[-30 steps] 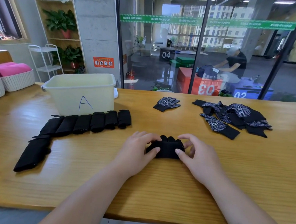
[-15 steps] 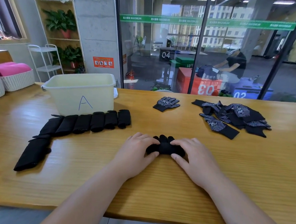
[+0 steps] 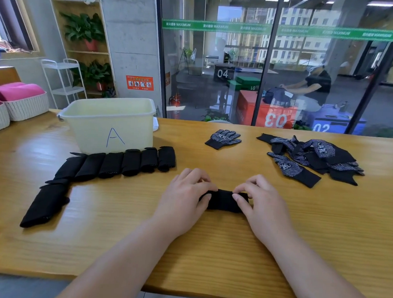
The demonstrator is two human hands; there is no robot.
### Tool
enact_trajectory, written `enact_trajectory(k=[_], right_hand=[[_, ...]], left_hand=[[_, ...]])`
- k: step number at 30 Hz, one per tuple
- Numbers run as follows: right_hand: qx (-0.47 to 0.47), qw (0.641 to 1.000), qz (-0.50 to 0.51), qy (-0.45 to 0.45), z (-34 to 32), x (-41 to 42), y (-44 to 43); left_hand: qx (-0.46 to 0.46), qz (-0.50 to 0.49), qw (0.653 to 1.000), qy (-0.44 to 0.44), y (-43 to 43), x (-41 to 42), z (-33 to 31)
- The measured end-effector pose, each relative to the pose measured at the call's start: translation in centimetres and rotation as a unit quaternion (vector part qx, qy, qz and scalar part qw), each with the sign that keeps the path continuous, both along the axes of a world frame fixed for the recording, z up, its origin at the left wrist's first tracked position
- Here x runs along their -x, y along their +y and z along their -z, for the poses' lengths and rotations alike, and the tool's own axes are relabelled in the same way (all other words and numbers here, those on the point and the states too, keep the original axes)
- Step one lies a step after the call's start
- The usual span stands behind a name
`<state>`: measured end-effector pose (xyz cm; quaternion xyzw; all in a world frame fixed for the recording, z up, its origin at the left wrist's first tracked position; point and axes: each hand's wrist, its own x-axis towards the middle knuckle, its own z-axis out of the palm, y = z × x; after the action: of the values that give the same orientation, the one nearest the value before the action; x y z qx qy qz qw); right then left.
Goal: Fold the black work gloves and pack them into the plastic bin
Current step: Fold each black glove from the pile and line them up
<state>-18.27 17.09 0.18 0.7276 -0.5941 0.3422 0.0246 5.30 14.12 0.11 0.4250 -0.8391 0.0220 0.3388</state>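
Observation:
A folded black glove [image 3: 223, 200] lies on the wooden table [image 3: 207, 253] in front of me. My left hand [image 3: 185, 200] grips its left end and my right hand [image 3: 260, 204] grips its right end, fingers curled over the top edge. A row of several folded black gloves [image 3: 111, 166] stretches from beside the pale plastic bin [image 3: 109, 122], marked "A", toward the near left. A single flat dotted glove [image 3: 223, 139] lies farther back. A loose pile of unfolded gloves [image 3: 312, 158] sits at the right.
White woven baskets [image 3: 21, 107] with pink cloth stand at the far left of the table. A glass wall runs behind the table's back edge. A white rack [image 3: 61, 80] and plant shelves stand behind the bin.
The glove's fingertips, sticking up before, are now folded under; the bundle is a compact flat roll. Both hands have drawn in with fingers curled over its top edge.

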Motion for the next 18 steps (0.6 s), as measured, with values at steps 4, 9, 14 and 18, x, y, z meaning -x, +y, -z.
enact_trajectory(k=[4,9,14,18], right_hand=[[0.049,0.995,-0.003,0.085,0.3,-0.2,-0.6],[0.049,0.993,-0.024,0.100,0.4,-0.1,-0.7],[-0.041,0.994,-0.098,0.021,0.1,0.0,0.1],[-0.109,0.985,-0.131,-0.006,-0.8,-0.8,0.6]], left_hand=[[0.010,0.014,0.999,-0.037,0.1,0.0,0.4],[-0.023,0.005,0.998,-0.060,0.9,-0.1,0.3],[-0.071,-0.009,0.992,-0.105,1.3,-1.1,-0.4],[-0.103,-0.022,0.987,-0.122,1.7,-1.9,-1.0]])
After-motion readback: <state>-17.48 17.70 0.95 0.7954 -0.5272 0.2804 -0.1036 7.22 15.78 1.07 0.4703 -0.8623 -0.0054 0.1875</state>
